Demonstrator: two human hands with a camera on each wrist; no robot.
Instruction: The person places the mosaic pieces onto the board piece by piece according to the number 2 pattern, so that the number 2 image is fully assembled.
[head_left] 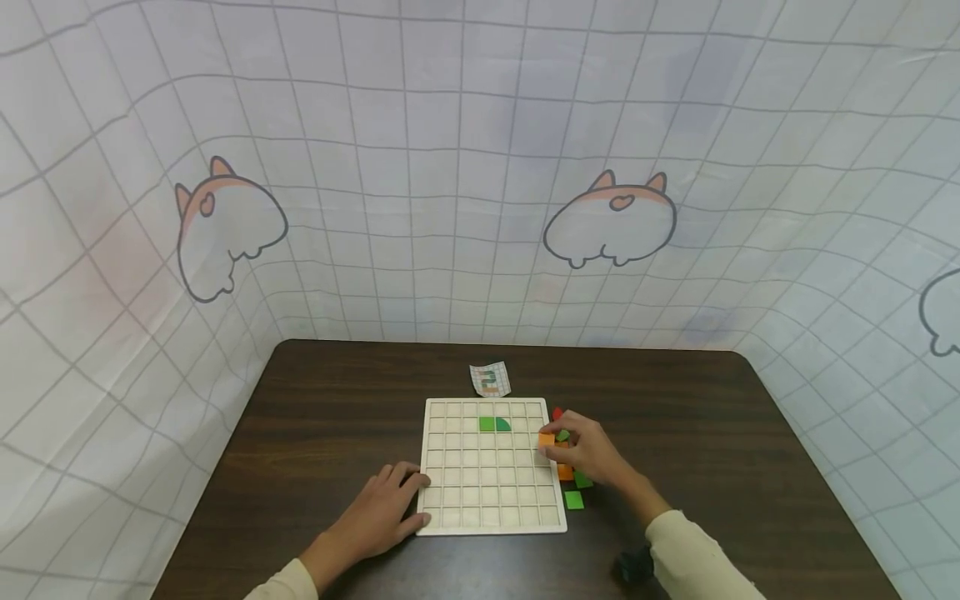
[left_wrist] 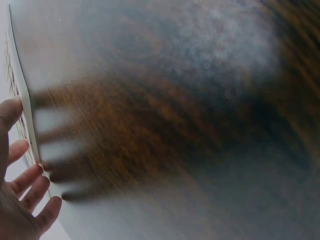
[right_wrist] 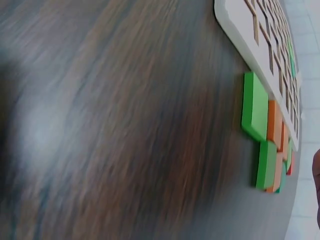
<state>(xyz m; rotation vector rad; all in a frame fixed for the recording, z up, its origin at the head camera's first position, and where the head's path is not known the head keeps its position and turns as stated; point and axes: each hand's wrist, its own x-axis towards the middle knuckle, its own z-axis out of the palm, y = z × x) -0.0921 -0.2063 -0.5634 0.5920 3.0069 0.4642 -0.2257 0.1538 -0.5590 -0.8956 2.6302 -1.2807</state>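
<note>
A white gridded board [head_left: 491, 498] lies on the table. In its upper part sit a green square tile [head_left: 487, 424] and, beside it, a darker green quarter-round tile [head_left: 503, 425]. My right hand [head_left: 594, 452] pinches an orange square tile [head_left: 547, 439] between thumb and fingers over the board's right edge. With loosely bent fingers, my left hand [head_left: 377, 512] rests against the board's left edge; the left wrist view shows its fingertips along that rim. Only a sliver of the right hand [right_wrist: 317, 175] enters the right wrist view.
Along the board's right side lie loose tiles: orange [head_left: 565, 472], green [head_left: 574, 500] and red [head_left: 557, 413], partly behind the right hand. A small patterned card [head_left: 491, 380] is beyond the board. Some dark object [head_left: 633, 567] lies by the right sleeve.
</note>
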